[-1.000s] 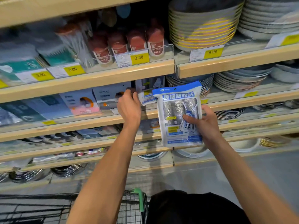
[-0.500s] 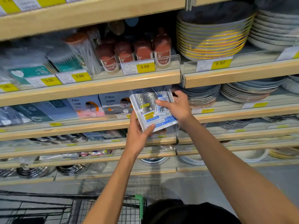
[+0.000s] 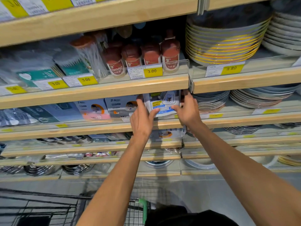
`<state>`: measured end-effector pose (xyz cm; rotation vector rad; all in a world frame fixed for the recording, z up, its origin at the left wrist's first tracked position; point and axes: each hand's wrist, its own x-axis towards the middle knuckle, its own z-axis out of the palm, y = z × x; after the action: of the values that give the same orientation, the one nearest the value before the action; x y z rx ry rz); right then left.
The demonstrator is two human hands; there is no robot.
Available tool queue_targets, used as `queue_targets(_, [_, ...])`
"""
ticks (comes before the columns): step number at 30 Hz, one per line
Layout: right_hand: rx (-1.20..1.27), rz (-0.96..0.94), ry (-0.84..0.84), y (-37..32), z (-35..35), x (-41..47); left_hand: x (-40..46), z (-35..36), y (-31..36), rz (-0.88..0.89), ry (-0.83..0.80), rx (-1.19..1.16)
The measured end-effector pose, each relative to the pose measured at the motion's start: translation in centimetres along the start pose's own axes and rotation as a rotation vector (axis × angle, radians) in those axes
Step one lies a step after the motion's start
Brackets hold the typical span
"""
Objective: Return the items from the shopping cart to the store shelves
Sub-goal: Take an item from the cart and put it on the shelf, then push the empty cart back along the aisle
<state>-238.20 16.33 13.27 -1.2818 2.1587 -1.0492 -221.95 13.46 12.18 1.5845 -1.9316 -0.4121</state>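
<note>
A white and blue plastic packet (image 3: 162, 103) stands upright on the second wooden shelf (image 3: 97, 128), its top hidden under the shelf above. My left hand (image 3: 142, 119) grips its left and lower edge. My right hand (image 3: 187, 110) holds its right edge. The black wire shopping cart (image 3: 65, 212) with a green handle corner (image 3: 143, 203) is at the bottom of the view, below my arms.
Light blue boxes (image 3: 120, 106) stand just left of the packet. Stacked plates (image 3: 210, 101) sit to its right, past a shelf divider. Red-capped jars (image 3: 151, 54) and yellow-rimmed plates (image 3: 226, 39) fill the shelf above. Lower shelves carry more packets and dishes.
Both hands have pushed the packet up and back into the shelf slot. The left hand went from the boxes to the packet's lower left edge. The view has come closer to the shelves.
</note>
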Motion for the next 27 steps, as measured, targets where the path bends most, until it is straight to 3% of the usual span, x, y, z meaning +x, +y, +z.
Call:
queue_targets(5, [-0.045,-0.031,0.131,0.1,1.7,-0.6,2.1,0.0,1.2,-0.005,-0.031,0.313])
queue_targets(8, [-0.054,-0.036,0.146,0.9,2.5,-1.1,2.0,-0.1,0.6,0.022,-0.023,0.352])
queue_targets(11, [-0.012,-0.053,0.223,1.6,3.1,-2.7,-0.1,0.1,-0.9,0.000,0.126,0.159])
queue_targets(13, [0.152,-0.171,0.380,1.8,3.7,-4.8,-1.6,0.3,-1.6,-0.084,0.174,-0.044])
queue_targets(15, [0.256,-0.276,0.426,1.3,4.4,-7.2,-3.1,0.5,-2.2,-0.121,0.174,-0.133])
queue_targets(18, [0.280,-0.370,0.239,0.5,6.6,-10.4,-6.7,-0.2,-3.6,-0.200,0.176,-0.154])
queue_targets(20, [0.255,-0.404,-0.005,0.8,9.1,-12.3,-10.5,-1.1,-5.7,-0.321,0.199,-0.150])
queue_targets(23, [0.163,-0.419,-0.385,1.2,11.6,-15.3,-17.2,-2.5,-9.3,-0.590,0.230,-0.141])
queue_targets(27, [-0.248,-0.501,-0.860,2.8,14.5,-18.8,-29.2,-4.9,-12.3,-1.104,0.397,-0.224])
